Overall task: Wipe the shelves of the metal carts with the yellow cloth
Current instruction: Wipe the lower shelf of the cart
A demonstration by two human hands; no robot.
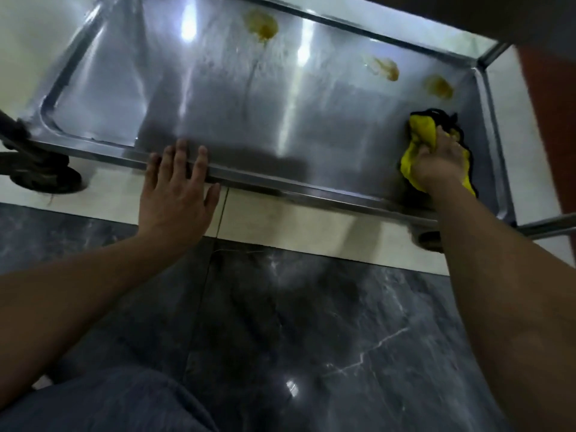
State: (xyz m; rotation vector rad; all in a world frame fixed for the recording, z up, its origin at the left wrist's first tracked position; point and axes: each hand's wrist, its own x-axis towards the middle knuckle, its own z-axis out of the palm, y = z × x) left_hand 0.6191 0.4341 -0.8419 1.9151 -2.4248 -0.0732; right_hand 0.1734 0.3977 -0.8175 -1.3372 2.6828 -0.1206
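The right hand [438, 163] grips the bunched yellow cloth [420, 135], its fingers curled round it, and presses it onto the metal shelf [233, 113] at the near right corner. The cloth has a dark edging showing on its far and right sides. The left hand [177, 194] lies flat with fingers straight and spread, fingertips resting on the near rim of the shelf, left of centre, holding nothing. 3 yellow-brown stains sit on the far part of the shelf: 1 large stain [261, 26] near the far middle, with a faint streak trailing toward the near side, and 2 smaller stains [388, 68] [439, 85] toward the far right, the rightmost just beyond the cloth. A dark caster wheel [46, 179] stands at the near left corner on the pale floor tiles [280, 216]; dark marbled tiles [311, 322] lie nearer.
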